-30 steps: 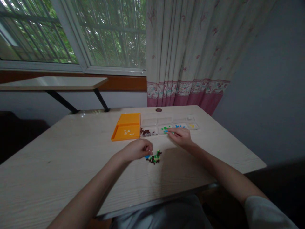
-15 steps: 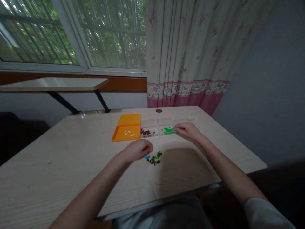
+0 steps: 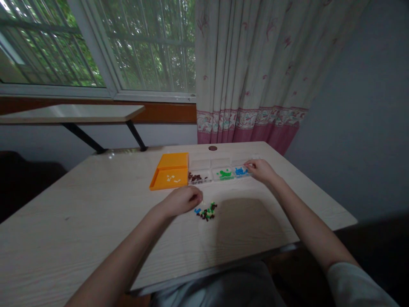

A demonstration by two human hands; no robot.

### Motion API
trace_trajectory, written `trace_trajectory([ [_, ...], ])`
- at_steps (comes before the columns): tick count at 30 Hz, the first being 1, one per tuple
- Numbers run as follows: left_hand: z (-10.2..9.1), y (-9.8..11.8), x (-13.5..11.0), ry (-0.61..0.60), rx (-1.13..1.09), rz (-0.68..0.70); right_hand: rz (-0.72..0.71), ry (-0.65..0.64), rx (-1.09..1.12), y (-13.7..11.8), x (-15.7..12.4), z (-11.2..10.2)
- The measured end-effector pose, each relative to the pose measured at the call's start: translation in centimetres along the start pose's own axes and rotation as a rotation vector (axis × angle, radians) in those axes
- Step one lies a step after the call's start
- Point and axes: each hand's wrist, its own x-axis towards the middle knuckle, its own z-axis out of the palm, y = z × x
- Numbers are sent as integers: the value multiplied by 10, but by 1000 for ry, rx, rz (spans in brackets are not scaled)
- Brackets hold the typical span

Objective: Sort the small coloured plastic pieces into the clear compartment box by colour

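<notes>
My left hand [image 3: 182, 200] rests on the table, its fingers curled closed; whatever they may hold is hidden. Just right of its fingertips lies a loose pile of small plastic pieces [image 3: 207, 212] in brown, green, blue and cream. Farther out, my right hand [image 3: 262, 171] is above the right part of a clear compartment of blue pieces [image 3: 240, 171]. Its fingers are bent together in a pinch, and anything between them is too small to make out. Left of it are compartments with green pieces [image 3: 225, 174] and brown pieces [image 3: 196, 177].
An open orange case [image 3: 173, 160] with several white pieces [image 3: 173, 178] stands left of the clear compartments. Clear lids [image 3: 220, 162] lie behind these. A raised shelf [image 3: 96, 111] is at the back left, and a round hole [image 3: 212, 148] near the table's back edge.
My right hand has moved right and slightly away from me, uncovering more of the blue pieces. My left hand has shifted only slightly left; the pile looks the same.
</notes>
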Motion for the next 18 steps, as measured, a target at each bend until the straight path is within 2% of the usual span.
trace_trajectory([
  [6,-1,0,-1,1,5,7,-47,25,38,-18,-3,-1],
  [9,-3,2,0,-5,1,19,-151,5,60,-41,-10,3],
  [14,-3,3,1,-1,-5,25,-387,-98,75,-84,-27,10],
  [18,0,2,1,9,-13,37,-530,-137,95,-107,-37,19],
])
